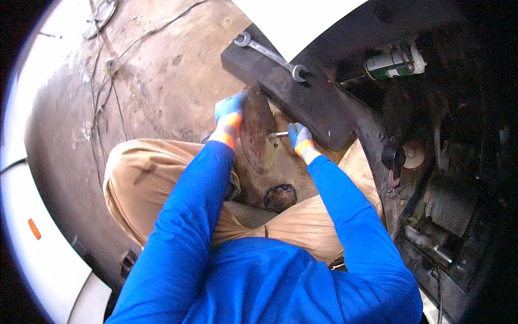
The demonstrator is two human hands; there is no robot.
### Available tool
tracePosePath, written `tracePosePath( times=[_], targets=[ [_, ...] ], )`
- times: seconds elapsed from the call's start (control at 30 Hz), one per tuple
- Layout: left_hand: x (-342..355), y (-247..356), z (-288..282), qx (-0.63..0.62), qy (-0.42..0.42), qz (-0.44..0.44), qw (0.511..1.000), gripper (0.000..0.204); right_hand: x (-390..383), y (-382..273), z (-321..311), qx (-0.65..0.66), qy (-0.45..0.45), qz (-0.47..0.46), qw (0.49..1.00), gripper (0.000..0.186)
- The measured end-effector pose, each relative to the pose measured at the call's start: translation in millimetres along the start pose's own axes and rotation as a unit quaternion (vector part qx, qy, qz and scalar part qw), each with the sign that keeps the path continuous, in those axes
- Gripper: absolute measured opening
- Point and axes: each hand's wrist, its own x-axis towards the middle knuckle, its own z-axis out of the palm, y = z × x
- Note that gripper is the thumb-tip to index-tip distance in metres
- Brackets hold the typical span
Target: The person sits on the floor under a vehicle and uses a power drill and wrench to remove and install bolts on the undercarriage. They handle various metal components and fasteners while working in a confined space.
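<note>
My left hand [228,112], in a blue glove with an orange cuff, is closed on the upper left edge of a rusty, oval metal plate [254,135] held upright between my legs. To its right, my right hand [299,139], gloved alike, grips a slim silver tool [283,134] whose far end meets the plate's face; that end is too small to make out. Just above both hands, a long silver wrench [267,53] lies on a dark block-like part [289,89].
Dark vehicle parts [448,200] crowd my right, with a green-and-white cylinder [389,66] among them. A white panel [297,19] overhangs the top. Black cables [112,78] cross the stained floor [167,81] at left. A white body panel [43,248] curves along the left edge.
</note>
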Motion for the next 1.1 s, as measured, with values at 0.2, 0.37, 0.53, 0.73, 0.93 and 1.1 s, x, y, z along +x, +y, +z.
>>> tracePosePath(
  times=[0.2,0.37,0.53,0.73,0.93,1.1],
  targets=[
    [-8,8,7,-0.005,0.013,-0.002,1.0,0.035,5,10,1,0.048,-0.01,0.007,0.999,0.034],
    [-10,4,2,-0.063,-0.032,0.019,0.997,0.032,3,28,3,-0.024,0.058,-0.16,0.985,0.028],
    [2,-6,-2,0.0,-0.015,0.035,0.999,0.029,10,-2,-31,-0.099,-0.151,-0.214,0.96,0.029],
    [-3,2,1,-0.035,-0.03,0.012,0.999,0.028,10,-56,-32,-0.39,-0.251,-0.147,0.874,0.024],
    [0,-6,0,0.157,-0.02,0.091,0.983,0.024,30,-67,-45,-0.413,-0.326,-0.191,0.828,0.022],
    [29,-45,-3,0.532,0.017,0.218,0.818,0.032,38,-57,-19,-0.425,-0.382,-0.226,0.789,0.025]
  ],
)
